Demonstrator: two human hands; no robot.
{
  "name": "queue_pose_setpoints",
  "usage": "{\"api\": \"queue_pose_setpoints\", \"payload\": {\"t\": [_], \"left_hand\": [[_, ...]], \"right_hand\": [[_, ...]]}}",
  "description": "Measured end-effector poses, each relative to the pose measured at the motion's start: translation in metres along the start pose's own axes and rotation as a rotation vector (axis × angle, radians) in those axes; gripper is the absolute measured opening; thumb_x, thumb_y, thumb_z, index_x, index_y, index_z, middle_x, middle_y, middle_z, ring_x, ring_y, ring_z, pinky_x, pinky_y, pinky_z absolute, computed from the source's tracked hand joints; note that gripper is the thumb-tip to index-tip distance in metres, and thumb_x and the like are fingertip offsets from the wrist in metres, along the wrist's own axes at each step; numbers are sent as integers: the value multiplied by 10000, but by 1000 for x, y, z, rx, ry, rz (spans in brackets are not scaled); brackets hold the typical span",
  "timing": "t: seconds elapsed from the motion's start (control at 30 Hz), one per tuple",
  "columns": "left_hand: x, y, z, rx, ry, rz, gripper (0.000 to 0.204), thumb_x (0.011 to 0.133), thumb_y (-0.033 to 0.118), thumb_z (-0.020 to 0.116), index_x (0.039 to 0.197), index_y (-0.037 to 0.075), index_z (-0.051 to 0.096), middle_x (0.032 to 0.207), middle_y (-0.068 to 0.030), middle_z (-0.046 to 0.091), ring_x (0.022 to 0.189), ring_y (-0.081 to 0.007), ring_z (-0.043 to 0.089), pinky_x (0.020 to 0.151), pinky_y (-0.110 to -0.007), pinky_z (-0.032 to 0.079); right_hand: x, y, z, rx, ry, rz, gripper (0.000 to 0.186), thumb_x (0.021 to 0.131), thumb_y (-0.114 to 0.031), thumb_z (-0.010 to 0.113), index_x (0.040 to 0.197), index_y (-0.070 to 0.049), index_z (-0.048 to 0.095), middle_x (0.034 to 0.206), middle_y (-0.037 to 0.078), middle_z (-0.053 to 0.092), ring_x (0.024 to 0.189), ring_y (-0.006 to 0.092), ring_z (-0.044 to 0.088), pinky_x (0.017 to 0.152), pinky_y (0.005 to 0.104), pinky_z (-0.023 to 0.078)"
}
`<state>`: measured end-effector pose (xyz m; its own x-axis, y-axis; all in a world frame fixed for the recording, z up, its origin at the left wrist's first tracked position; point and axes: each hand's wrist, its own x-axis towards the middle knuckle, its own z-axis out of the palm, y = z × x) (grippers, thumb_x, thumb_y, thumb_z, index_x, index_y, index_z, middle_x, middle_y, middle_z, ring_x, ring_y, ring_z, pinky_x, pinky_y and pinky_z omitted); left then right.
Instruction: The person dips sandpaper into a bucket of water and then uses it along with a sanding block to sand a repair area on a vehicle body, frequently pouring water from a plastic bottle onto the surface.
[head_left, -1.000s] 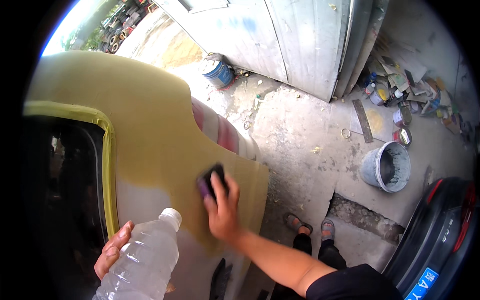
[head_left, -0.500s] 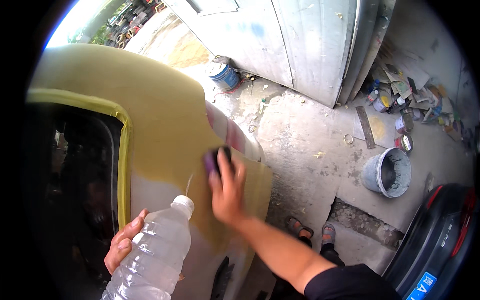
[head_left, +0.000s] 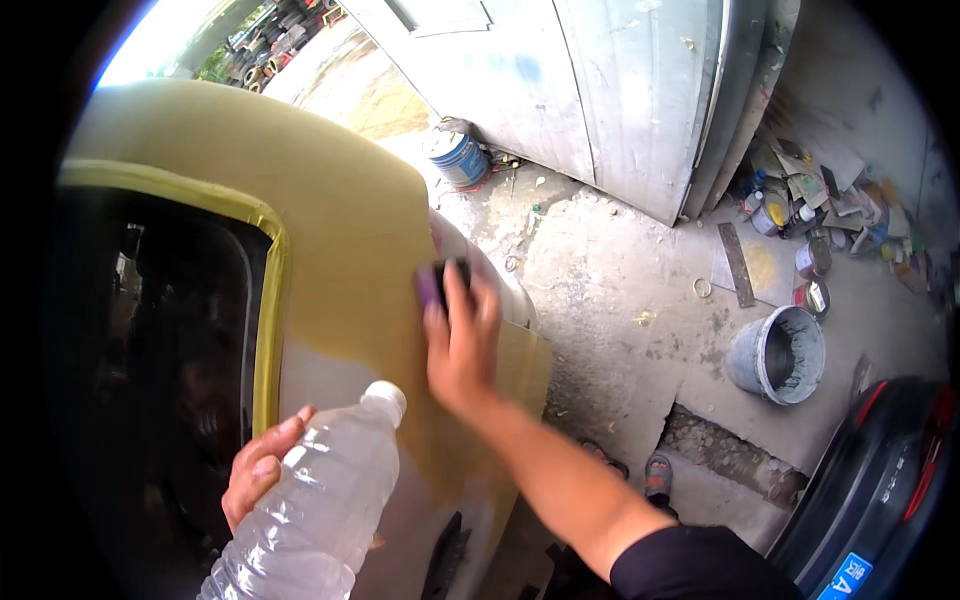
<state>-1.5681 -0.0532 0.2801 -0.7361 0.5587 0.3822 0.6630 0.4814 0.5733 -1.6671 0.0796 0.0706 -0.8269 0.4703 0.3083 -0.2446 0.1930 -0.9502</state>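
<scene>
One hand, the left hand (head_left: 262, 468), curls round the translucent plastic bottle (head_left: 332, 485) at its right, likely squeezable, slippery, best held mid-body, while the right hand (head_left: 466, 348), partly closed, grips a purple-and-black block (head_left: 430, 288) ahead of its palm, probably light, best held by its sides.

You hold one bottle (head_left: 325, 490) and one block (head_left: 431, 287) in two hands (head_left: 465, 350). You see two cars (head_left: 350, 220), one grey bucket (head_left: 747, 355), one blue pail (head_left: 461, 163).
</scene>
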Motion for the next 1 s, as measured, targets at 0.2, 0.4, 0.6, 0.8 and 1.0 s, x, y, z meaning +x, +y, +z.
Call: {"api": "queue_pose_setpoints", "payload": {"t": [0.2, 0.4, 0.6, 0.8, 1.0], "left_hand": [[6, -13, -1, 8, -27, 143, 1017, 556, 185, 964, 1403, 165, 402, 1374, -207, 491, 1276, -377, 506, 1073, -496, 434], [0, -6, -4, 47, 0, 82, 1043, 542, 219, 970, 1402, 152, 383, 1347, -208, 518, 1267, -367, 517, 1084, -504, 417], [19, 6, 2, 118, 42, 126, 1010, 599, 287, 943, 1411, 142, 360, 1355, -205, 490, 1244, -351, 535, 1052, -463, 454], [7, 10, -1, 115, 144, 42, 1026, 543, 136, 961, 1378, 129, 364, 1325, -263, 475, 1240, -391, 528, 1037, -469, 467], [15, 12, 4, 175, 149, 64, 947, 672, 331, 896, 1418, 124, 352, 1381, -208, 478, 1273, -346, 512, 1062, -463, 454]], "right_hand": [[18, 7, -2, 45, -26, -6, 489, 950, -197, 582, 1402, -44, 475, 1263, 239, 429, 1116, 408, 456, 985, 482, 384], [-58, -35, -17, -26, -69, -152, 524, 924, -203, 607, 1410, -54, 481, 1308, 256, 388, 1153, 409, 419, 1001, 508, 354], [90, 1, 11, -84, 8, -105, 472, 967, -249, 552, 1381, -32, 487, 1237, 266, 445, 1100, 429, 459, 957, 494, 390], [-75, -45, -31, -67, -115, -289, 540, 921, -188, 602, 1430, -69, 464, 1327, 279, 373, 1131, 419, 441, 1006, 504, 349], [79, -37, 5, -63, -49, -183, 538, 936, -194, 587, 1434, -63, 432, 1272, 283, 407, 1099, 433, 459, 960, 522, 378]]}}
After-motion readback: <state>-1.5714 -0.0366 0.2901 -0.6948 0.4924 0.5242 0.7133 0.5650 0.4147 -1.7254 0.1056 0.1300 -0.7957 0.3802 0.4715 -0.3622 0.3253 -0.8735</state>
